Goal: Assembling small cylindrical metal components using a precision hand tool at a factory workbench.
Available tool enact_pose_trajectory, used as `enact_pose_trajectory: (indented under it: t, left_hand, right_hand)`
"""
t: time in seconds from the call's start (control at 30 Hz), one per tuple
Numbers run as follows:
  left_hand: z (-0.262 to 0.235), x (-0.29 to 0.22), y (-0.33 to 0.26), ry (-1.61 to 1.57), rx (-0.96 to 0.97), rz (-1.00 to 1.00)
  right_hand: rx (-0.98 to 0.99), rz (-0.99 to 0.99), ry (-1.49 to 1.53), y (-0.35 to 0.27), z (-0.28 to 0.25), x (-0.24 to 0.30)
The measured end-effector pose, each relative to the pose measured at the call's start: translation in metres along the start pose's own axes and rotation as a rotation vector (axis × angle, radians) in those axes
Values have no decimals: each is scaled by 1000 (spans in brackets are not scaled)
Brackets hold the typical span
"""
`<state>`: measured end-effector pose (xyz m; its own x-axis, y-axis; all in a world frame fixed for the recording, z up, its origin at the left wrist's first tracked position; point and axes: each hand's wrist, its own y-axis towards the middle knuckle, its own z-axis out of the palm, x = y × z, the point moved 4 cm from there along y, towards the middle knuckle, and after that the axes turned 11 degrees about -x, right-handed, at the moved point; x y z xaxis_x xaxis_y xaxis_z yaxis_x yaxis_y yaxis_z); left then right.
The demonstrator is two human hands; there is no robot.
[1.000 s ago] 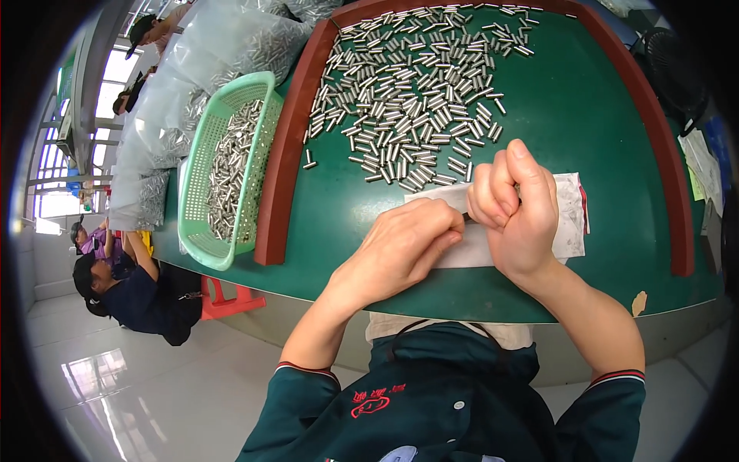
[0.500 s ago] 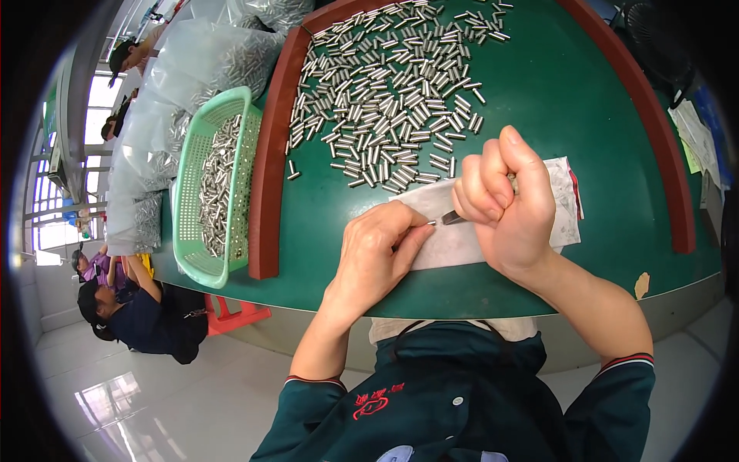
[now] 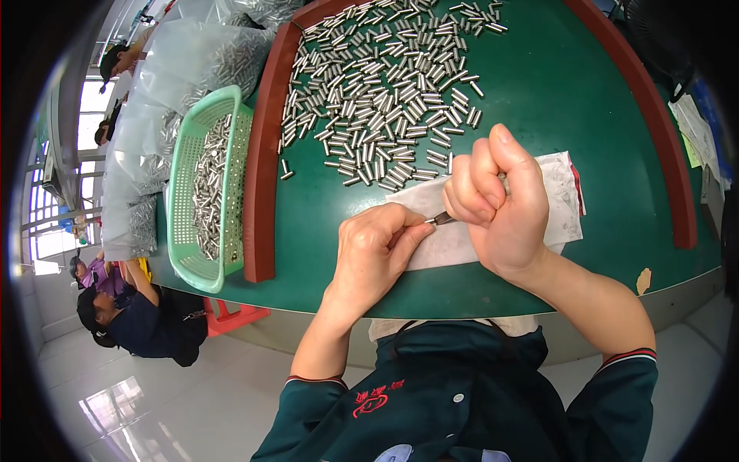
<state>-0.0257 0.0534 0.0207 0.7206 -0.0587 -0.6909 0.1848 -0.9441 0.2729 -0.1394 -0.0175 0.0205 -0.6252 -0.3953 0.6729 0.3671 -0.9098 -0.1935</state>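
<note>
My left hand [image 3: 375, 245] is closed in a pinch, thumb and forefinger on a small metal pin [image 3: 429, 222] of which only the end shows. Wrapped in a fist, my right hand [image 3: 508, 204] grips a tapered metal tool [image 3: 443, 219], its handle hidden by the fingers. The tool's tip meets the pin's end, or nearly so. Beneath both hands lies a pale, smudged cloth [image 3: 558, 204] on the green tabletop [image 3: 539, 85]. Beyond them, many loose silvery metal pins [image 3: 389, 104] are spread over the table.
Red-brown raised rails [image 3: 264, 181] border the work area left and right. Left of them stands a light green basket [image 3: 223, 254] of metal pins, with clear plastic bags [image 3: 165, 58] of pins beyond. A co-worker [image 3: 142, 316] sits farther left. Papers [image 3: 693, 127] lie at the right.
The tool in my right hand has moved slightly left, closing the small gap to the pin in my left hand. The whole view has shifted slightly.
</note>
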Motion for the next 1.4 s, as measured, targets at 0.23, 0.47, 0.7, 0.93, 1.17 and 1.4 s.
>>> enact_pose_trajectory:
  t: [0.23,0.47,0.7,0.93,1.17,1.4]
  left_hand:
    - [0,1,-1,-12,-16,21]
    - [2,2,0,-33,-19,17]
    - [-10,10,-7,-310,-49,-275]
    - [-15,41,-7,-1409,46,-751]
    - [-18,40,-6,-1348,26,-780]
    - [-23,40,-4,-1352,-99,-740]
  right_hand:
    - [16,-14,4,-1,2,-1]
    - [63,-83,-62,-2,3,-5]
    - [73,-86,-87,-1,3,-4]
    - [67,-46,-86,-2,2,-3]
    - [47,-33,-3,-2,2,-5]
    - [42,-27,-4,0,1,-4]
